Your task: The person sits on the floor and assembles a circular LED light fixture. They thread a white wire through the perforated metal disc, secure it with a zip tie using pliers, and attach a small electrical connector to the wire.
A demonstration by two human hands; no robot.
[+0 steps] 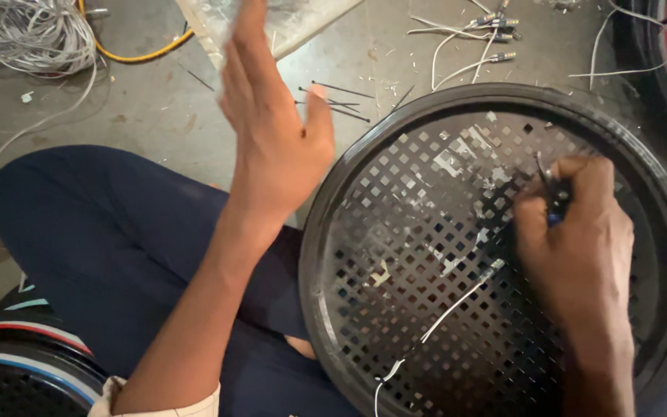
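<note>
Concrete floor [156, 116] strewn with wire offcuts. I see the round perforated grille [496, 255] resting on the lap, right of centre. Right hand [580, 247], grip pinched on a small metal tool [547, 181], lies on it; left hand [272, 131], fingers spread and empty, is raised leftward, clear of the rim.

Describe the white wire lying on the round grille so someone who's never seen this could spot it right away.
Find the big round black perforated metal grille on the person's lap. Just left of the right hand resting on it, a thin white wire runs diagonally down toward the grille's lower edge. Unlike the loose white wires on the floor, it alone lies across the mesh.
</note>
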